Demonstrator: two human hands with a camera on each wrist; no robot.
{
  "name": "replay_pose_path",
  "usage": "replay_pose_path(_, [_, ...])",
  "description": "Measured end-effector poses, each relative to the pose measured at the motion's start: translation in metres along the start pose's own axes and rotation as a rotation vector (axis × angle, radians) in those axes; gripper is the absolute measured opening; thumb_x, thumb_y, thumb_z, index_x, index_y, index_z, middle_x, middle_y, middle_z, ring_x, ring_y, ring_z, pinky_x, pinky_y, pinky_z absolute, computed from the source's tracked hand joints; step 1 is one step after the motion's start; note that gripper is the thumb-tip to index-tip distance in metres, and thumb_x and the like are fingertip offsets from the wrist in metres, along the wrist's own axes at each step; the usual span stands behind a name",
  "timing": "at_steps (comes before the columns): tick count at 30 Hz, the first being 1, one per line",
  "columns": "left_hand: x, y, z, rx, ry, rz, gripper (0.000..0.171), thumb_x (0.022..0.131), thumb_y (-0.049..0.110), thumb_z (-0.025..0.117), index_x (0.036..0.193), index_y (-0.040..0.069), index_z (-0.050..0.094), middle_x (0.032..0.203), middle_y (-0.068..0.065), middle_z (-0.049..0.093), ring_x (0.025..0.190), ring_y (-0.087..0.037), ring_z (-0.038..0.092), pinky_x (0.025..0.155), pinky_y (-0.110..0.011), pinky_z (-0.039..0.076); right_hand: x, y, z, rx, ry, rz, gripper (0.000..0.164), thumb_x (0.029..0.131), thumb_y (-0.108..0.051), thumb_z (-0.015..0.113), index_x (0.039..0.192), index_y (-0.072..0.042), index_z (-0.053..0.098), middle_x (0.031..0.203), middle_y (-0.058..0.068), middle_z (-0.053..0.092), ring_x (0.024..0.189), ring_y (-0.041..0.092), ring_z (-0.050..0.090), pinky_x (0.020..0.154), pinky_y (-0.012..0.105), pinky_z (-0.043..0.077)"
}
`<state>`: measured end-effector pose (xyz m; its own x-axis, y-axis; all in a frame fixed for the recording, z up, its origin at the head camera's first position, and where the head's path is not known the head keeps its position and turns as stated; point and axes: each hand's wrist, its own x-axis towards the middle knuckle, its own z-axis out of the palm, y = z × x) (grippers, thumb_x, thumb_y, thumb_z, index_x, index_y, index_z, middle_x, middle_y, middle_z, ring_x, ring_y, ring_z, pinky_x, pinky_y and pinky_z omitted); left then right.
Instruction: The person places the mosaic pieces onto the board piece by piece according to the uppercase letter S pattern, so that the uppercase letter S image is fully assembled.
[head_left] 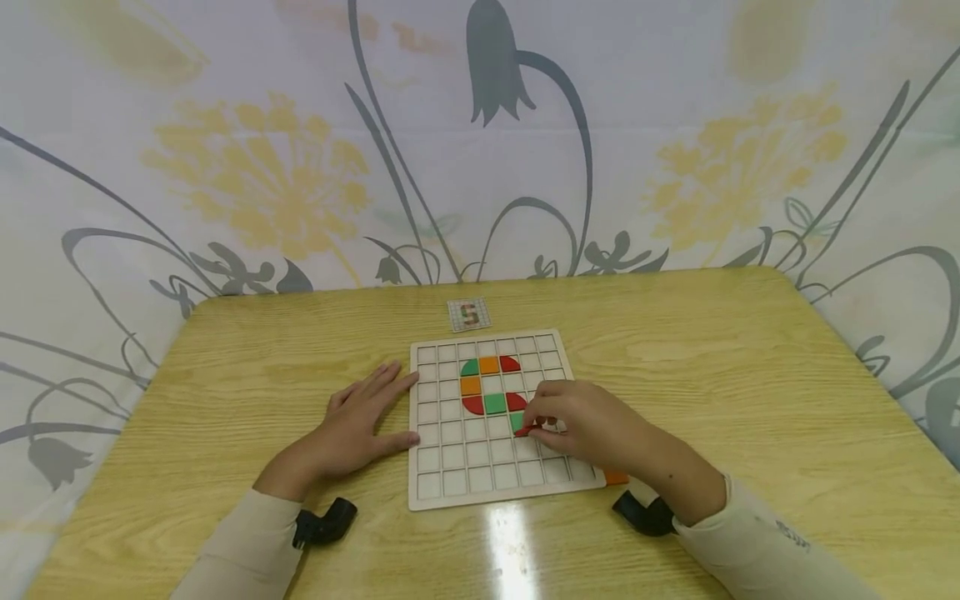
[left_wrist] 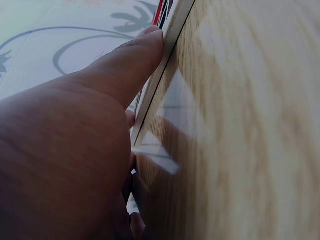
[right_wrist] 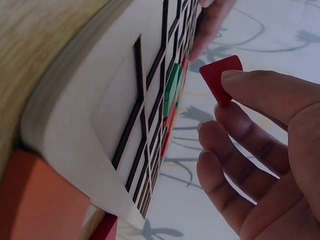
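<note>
A white grid board [head_left: 450,458] lies on the table, with red, green and orange tiles set in some of its squares in a curving shape. My right hand [head_left: 588,421] is over the board's right part and pinches a red tile [right_wrist: 220,75] between thumb and forefinger, just off the board. Near it sits a green tile [right_wrist: 172,90] in the grid. My left hand [head_left: 363,425] lies flat beside the board's left edge, fingers spread, the thumb and a fingertip touching that edge. In the left wrist view the thumb [left_wrist: 135,55] rests against the board's side.
A small card [head_left: 468,314] with a printed grid and coloured figure lies behind the board. Loose orange [head_left: 617,477] and red [right_wrist: 107,230] tiles are by the board's near right corner. A patterned cloth [head_left: 420,167] hangs behind the wooden table [head_left: 300,333].
</note>
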<state>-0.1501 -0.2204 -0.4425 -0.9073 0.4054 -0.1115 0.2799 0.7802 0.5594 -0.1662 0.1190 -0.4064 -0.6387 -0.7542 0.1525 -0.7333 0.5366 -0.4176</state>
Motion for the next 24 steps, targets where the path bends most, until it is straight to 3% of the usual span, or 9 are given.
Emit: replay_pose_path(24, [-0.0003,-0.0027,0.0003,0.000,0.003,0.010,0.083,0.092,0.053,0.066,0.160,0.026,0.027,0.169,-0.008,0.012,0.157,-0.032,0.009,0.113,-0.065,0.009,0.0001,0.0001,0.0076,-0.024,-0.035,-0.004,0.006,0.087,-0.016,0.079,0.090,-0.019,0.077,0.088,-0.009,0.067,0.076,0.002,0.056,0.067,0.019,0.050])
